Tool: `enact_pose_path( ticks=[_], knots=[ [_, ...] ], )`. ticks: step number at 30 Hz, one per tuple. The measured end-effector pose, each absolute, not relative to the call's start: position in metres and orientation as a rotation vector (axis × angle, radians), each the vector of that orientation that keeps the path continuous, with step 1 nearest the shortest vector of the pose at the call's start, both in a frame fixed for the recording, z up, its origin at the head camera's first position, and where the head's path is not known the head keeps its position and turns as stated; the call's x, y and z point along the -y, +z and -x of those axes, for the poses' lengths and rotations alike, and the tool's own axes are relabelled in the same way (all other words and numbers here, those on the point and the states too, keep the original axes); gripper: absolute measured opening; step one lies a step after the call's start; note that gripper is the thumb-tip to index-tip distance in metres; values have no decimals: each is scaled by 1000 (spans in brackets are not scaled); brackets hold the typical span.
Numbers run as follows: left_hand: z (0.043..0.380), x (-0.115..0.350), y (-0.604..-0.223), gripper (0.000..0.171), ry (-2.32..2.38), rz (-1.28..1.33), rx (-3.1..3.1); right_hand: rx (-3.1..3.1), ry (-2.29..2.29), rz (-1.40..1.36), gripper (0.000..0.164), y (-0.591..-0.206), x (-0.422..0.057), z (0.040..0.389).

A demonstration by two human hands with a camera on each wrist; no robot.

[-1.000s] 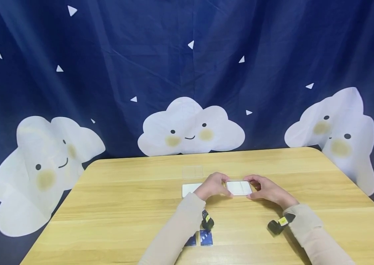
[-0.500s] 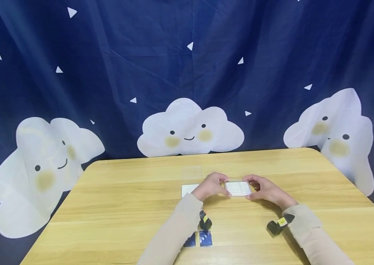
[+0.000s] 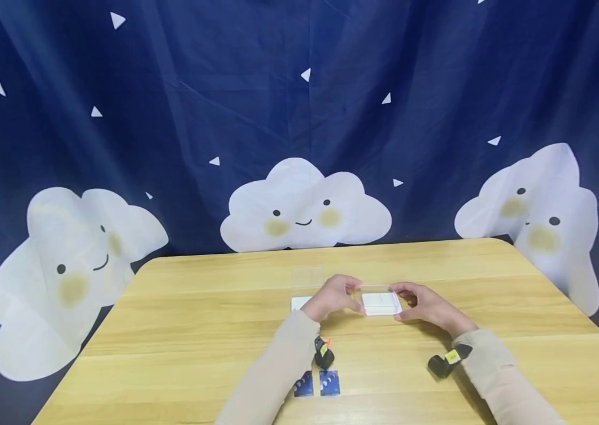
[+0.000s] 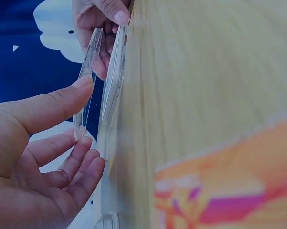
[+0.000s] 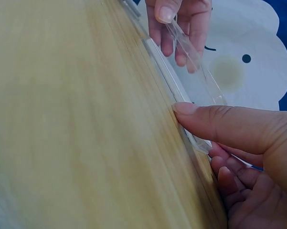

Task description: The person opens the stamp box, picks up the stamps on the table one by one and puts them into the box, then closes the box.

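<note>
My left hand (image 3: 333,295) pinches a thin clear plastic lid (image 4: 87,93) between thumb and fingers. The lid is tilted, its left end raised off a shallow clear box (image 3: 381,304) with a flat white block of contents, perhaps a stack of cards. My right hand (image 3: 426,304) holds that box at its right end, thumb along the near edge and fingers behind, as the right wrist view shows. In that view the box (image 5: 169,78) lies close over the table, and a gap parts it from the lid (image 5: 196,57) at the left hand's end.
Left of the hands lies a second white rectangular item (image 3: 299,303), partly behind the left wrist. Beyond it rests a clear flat piece (image 3: 307,276). Two blue printed cards (image 3: 329,383) lie nearer the front. An orange and purple printed piece (image 4: 229,186) sits near the left wrist.
My left hand has moved slightly left and up, lifting the clear lid's left end from the white-filled box. The right hand has stayed in place on the box.
</note>
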State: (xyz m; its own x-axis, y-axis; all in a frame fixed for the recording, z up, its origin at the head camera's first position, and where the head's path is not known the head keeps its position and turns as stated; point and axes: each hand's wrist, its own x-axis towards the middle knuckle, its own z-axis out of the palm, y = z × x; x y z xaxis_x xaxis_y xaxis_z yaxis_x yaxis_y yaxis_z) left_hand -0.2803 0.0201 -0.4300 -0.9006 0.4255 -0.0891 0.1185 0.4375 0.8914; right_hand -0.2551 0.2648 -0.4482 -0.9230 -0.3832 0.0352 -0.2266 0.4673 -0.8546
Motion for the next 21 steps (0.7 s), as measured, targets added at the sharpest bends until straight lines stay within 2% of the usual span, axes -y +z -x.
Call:
enact_pose_path(
  ticks=[21],
  knots=[
    [294,-16,-417,61,1372,-430,-2506,-2549,-1447,555,60,-449,-265,255]
  ],
)
